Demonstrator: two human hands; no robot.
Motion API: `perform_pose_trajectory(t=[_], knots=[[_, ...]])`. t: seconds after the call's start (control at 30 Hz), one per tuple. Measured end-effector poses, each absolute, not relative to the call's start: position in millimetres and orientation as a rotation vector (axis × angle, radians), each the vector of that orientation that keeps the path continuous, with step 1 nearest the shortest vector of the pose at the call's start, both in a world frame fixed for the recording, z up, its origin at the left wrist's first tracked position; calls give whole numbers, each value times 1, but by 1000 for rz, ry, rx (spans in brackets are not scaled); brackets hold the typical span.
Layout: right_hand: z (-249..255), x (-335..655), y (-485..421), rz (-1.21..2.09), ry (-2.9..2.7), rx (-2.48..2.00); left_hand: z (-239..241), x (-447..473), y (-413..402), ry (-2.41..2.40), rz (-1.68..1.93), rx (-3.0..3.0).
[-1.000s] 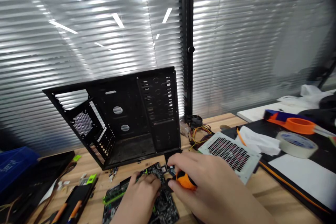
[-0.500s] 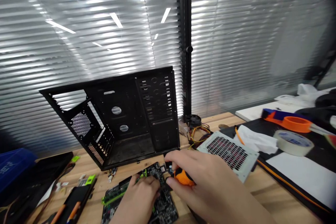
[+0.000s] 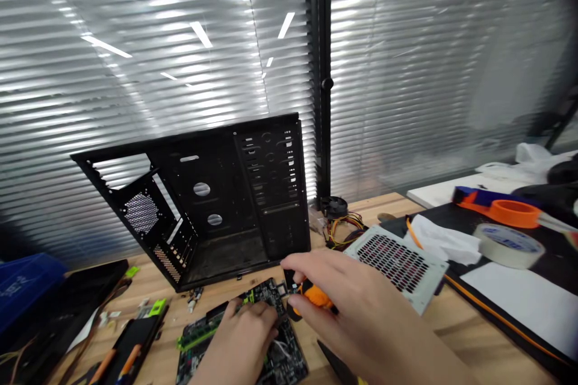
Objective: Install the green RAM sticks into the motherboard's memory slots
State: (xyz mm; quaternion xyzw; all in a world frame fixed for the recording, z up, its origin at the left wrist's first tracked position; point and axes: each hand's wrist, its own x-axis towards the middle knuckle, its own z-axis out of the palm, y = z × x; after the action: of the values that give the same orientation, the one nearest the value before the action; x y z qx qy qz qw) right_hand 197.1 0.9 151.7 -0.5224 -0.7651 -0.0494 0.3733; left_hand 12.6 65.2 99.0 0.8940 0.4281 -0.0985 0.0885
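A dark motherboard [image 3: 289, 356] with green slots lies on the wooden table in front of me. Over its middle is my left hand [image 3: 250, 328], fingers bent and closed; what they pinch or press on is hidden. Thin pale strands [image 3: 282, 348] show beside those fingertips. My right hand [image 3: 347, 304], at the board's right edge, has thumb and fingers closed round an orange-and-black tool handle [image 3: 317, 296]. The hand covers most of this tool, so its kind does not show. A green-edged memory stick [image 3: 198, 337] sits on the board's left part.
An open black computer case [image 3: 239, 252] stands behind the board. To the right are a grey power supply [image 3: 397, 261], its cables [image 3: 345, 228], a black fan [image 3: 334, 207] and a tape roll [image 3: 509, 245]. Orange-handled tools [image 3: 129, 364] and a blue bin [image 3: 27, 289] are at left.
My right hand has tilted slightly, and the tool's black end has drawn back from the left fingertips, uncovering pale strands there. My left hand stays on the motherboard.
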Motion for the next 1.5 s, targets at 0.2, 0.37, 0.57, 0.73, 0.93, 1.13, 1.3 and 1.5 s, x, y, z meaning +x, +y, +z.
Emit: perform_pose_trajectory(t=[0.2,0.37,0.57,0.73,0.93,1.13,1.3,1.5], knots=[[161,197,-3,-92,-1957,-1346,98,11,65,1252,-236,2719],[165,199,-3,-92,-1950,-1341,99,11,64,1248,-228,2690],[164,198,-3,-93,-1941,-1296,104,14,60,1272,-158,2681],[165,199,-4,-111,-1924,-1258,107,15,59,1261,-184,2673],[165,204,-3,-123,-1890,-1211,104,15,62,1277,-199,2727],[159,209,-1,-132,-1879,-1197,97,13,64,1212,-166,2785],[162,208,-3,-133,-1870,-1261,90,13,65,1187,-137,2840],[165,205,-5,-150,-1864,-1265,87,15,64,1162,-91,2878]])
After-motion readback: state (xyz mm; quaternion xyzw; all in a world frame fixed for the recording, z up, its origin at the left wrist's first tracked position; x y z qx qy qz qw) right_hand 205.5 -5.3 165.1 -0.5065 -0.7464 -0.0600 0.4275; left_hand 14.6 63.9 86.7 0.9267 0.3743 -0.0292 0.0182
